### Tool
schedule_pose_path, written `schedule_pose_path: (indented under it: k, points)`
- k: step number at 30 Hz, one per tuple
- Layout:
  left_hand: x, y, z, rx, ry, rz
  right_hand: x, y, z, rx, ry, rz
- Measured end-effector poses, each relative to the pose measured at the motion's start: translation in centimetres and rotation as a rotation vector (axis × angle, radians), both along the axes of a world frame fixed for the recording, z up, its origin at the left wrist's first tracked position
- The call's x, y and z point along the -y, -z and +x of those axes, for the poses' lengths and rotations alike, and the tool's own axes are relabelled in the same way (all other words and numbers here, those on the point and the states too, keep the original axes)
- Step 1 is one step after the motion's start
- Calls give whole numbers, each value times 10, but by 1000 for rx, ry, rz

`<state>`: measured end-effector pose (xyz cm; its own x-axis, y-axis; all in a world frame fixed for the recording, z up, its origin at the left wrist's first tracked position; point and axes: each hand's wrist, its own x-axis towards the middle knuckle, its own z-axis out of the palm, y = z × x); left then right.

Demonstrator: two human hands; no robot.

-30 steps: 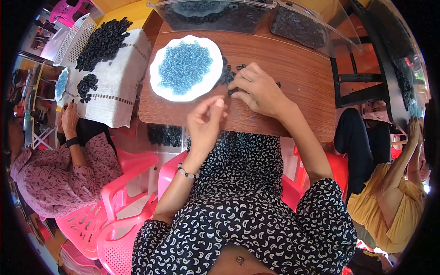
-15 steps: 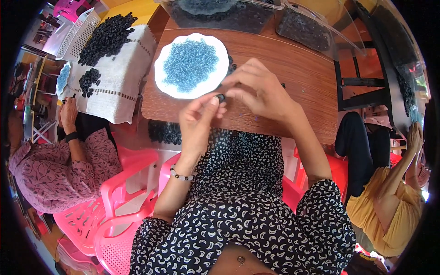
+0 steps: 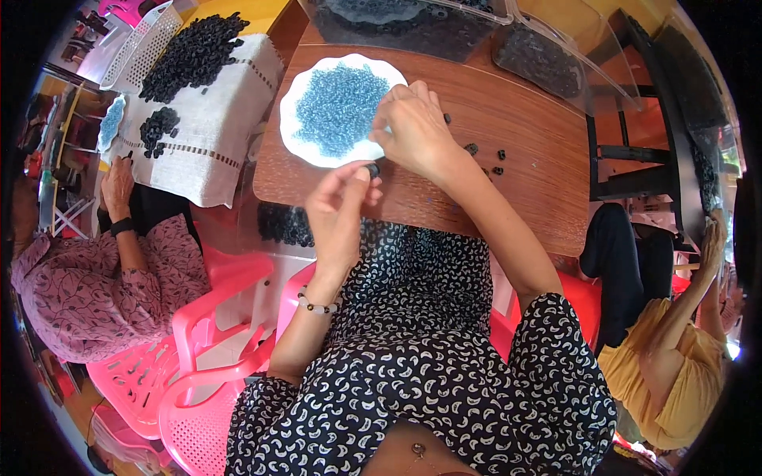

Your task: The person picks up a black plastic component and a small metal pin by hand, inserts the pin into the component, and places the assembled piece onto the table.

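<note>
A small round black part (image 3: pixel 372 170) is pinched between the thumb and fingers of my left hand (image 3: pixel 340 213), just below the plate, over the near side of the table. My right hand (image 3: pixel 414 131) reaches over the right rim of the white scalloped plate (image 3: pixel 288 119). Its fingers are drawn together at the small clear-blue pieces (image 3: pixel 337 107) heaped there. Whatever lies between those fingertips is hidden. Several loose black parts (image 3: pixel 498 170) lie on the wooden table (image 3: pixel 532 127) to the right of my right hand.
Clear plastic bins (image 3: pixel 405 28) of dark parts stand along the far edge. On the left, a cloth-covered table (image 3: pixel 226 103) bears a black heap (image 3: pixel 194 55) and a white basket (image 3: pixel 143 47); a co-worker's hand (image 3: pixel 117 186) is beside it. Another person in yellow (image 3: pixel 675 373) sits right.
My right hand has moved up from beside my left hand to the pieces on the plate. Loose black parts behind it have come into view. My left hand still holds the black part.
</note>
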<state>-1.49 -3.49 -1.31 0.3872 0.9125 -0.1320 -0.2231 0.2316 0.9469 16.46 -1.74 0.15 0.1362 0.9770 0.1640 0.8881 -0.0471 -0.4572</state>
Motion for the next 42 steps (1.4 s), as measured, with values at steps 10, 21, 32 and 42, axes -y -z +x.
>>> schedule_pose_path:
  k: [10, 21, 32, 42]
  points:
    - [-5, 1, -2, 46, -26, -59, 6, 0, 10, -230, -9, 159]
    - [-4, -2, 0, 142, 72, -95, 57, -37, 19, -655, -173, 2]
    - [10, -2, 6, 46, 174, 27, 88, -45, 24, -656, -235, -71]
    - [19, 0, 10, -6, 259, 121, 96, -33, 29, -723, -199, -136]
